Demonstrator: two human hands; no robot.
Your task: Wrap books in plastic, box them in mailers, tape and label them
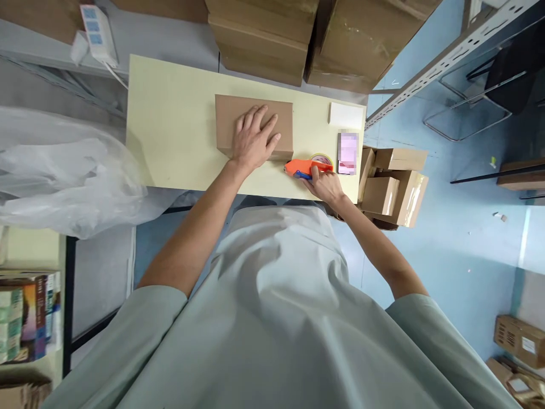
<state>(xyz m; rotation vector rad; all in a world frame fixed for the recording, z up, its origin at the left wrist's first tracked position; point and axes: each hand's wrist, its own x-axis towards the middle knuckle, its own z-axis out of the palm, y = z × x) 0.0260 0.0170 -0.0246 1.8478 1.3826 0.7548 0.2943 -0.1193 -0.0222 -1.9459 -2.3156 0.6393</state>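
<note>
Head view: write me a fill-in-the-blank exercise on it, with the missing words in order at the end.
1. The person's ____ hand rests on top of the cardboard box.
2. The tape dispenser gripped by the right hand has a main body coloured ____.
3. The floor to the right of the table in the picture is coloured ____.

Missing words: left; orange; blue.

No lettering can be read — box label [528, 345], book spines [40, 312] blurred.
</note>
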